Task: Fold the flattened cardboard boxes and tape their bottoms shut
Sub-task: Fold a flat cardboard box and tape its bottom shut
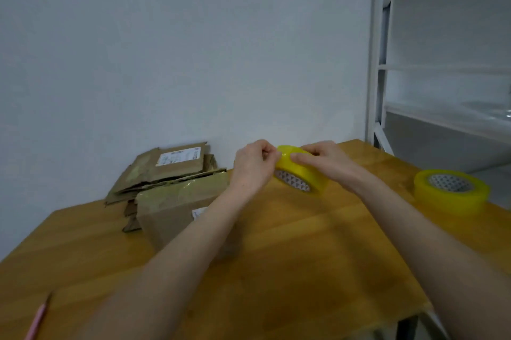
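I hold a yellow tape roll [302, 173] tilted above the far part of the wooden table [276, 270]. My left hand [253, 165] pinches the roll's top edge with curled fingers. My right hand [326, 158] grips the roll from the right, its fingers laid across the outer band. A folded-up cardboard box [177, 207] stands on the table under my left forearm. Behind it lies a stack of flattened cardboard boxes [163, 171] against the wall, the top one bearing a white label.
A second yellow tape roll [450, 193] lies flat at the table's right edge. A white metal shelf rack [378, 63] stands behind the table on the right. A pink pen [37, 320] lies at the near left corner.
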